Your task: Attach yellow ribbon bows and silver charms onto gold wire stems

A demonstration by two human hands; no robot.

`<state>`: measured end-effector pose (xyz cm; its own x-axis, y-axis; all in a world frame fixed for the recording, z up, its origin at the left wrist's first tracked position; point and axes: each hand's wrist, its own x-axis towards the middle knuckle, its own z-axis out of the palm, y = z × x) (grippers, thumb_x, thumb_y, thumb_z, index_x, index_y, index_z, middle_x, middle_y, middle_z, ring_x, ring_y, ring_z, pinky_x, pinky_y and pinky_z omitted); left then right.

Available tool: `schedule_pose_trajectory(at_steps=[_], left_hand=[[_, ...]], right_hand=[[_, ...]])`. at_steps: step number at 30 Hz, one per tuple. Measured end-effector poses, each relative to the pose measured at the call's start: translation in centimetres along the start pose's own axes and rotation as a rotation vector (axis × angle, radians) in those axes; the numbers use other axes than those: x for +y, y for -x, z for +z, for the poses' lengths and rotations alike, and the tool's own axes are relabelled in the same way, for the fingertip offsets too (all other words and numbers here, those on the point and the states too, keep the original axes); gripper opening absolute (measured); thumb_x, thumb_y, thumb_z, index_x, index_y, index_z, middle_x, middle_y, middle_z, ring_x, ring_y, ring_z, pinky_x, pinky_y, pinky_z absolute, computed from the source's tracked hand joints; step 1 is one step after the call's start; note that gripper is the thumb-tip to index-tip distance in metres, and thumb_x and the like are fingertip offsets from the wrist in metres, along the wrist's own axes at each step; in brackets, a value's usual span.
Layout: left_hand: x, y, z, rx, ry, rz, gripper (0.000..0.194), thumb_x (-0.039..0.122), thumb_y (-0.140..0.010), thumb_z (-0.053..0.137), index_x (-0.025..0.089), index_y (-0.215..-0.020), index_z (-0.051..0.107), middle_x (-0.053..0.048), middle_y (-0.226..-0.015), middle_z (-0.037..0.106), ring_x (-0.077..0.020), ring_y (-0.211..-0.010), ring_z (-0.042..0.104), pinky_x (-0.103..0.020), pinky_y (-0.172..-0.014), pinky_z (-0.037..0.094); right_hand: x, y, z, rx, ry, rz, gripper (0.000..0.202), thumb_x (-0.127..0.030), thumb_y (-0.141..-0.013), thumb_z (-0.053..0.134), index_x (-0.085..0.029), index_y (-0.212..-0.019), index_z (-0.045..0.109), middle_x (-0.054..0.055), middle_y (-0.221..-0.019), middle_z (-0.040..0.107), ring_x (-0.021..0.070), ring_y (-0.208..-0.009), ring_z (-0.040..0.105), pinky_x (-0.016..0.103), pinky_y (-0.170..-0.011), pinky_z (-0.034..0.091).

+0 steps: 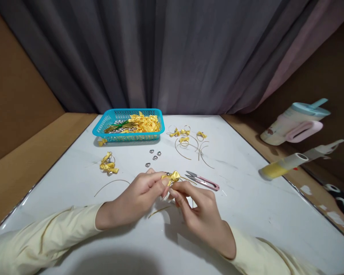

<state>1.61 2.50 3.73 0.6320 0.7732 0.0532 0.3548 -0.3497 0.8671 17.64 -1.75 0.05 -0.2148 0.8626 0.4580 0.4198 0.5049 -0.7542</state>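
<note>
My left hand (145, 194) pinches a yellow ribbon bow (174, 176) near the middle of the table. A small silver bead shows at the bow's left side. Close below it, the fingertips of my right hand (196, 208) are pressed together on a thin gold cord that runs by the bow; how the cord passes between the fingers is partly hidden. Pink-handled thread snips (203, 181) lie just beyond my right hand. Past my left hand are several silver heart-shaped beads (155, 157). A loose piece of gold cord (110, 182) curves beside my left wrist.
A blue basket (129, 138) at the back holds yellow bows, silver beads and gold cords. Finished-looking bow rings (185, 132) and cord pieces lie right of it; more bows (109, 164) lie at left. A tumbler (294, 122) and a tape-like yellow roll (283, 166) stand at right.
</note>
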Motion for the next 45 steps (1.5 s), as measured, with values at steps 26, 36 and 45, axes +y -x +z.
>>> schedule_pose_trajectory(at_steps=[26,36,45], left_hand=[[-1.6,-0.8,0.2,-0.071,-0.371,0.351,0.027,0.018,-0.090,0.027,0.019,-0.063,0.028,0.004,-0.060,0.035,-0.0127,-0.058,0.033,-0.029,-0.067,0.030],[-1.2,-0.7,0.0,-0.149,-0.309,0.308,0.024,0.020,-0.090,0.024,0.018,-0.071,0.038,0.001,-0.069,0.047,-0.0137,-0.065,0.040,-0.030,-0.075,0.032],[-1.0,-0.9,-0.3,-0.130,-0.288,0.338,0.027,0.020,-0.090,0.025,0.020,-0.063,0.023,0.004,-0.060,0.032,-0.0127,-0.058,0.030,-0.029,-0.068,0.032]], right_hand=[[-0.2,-2.4,-3.7,-0.024,0.328,-0.272,0.033,-0.020,-0.085,0.049,-0.018,-0.113,0.032,0.007,-0.088,0.052,0.0193,-0.077,0.051,0.035,-0.066,0.045],[-0.6,-3.8,-2.7,-0.292,-0.017,-0.260,0.043,-0.001,-0.083,0.036,-0.019,-0.118,0.018,-0.005,-0.065,0.033,0.0122,-0.061,0.042,0.026,-0.059,0.041],[-1.0,-4.3,-2.5,-0.057,-0.075,-0.210,0.032,-0.001,-0.081,0.039,-0.024,-0.099,0.025,-0.006,-0.064,0.037,0.0105,-0.056,0.041,0.023,-0.052,0.038]])
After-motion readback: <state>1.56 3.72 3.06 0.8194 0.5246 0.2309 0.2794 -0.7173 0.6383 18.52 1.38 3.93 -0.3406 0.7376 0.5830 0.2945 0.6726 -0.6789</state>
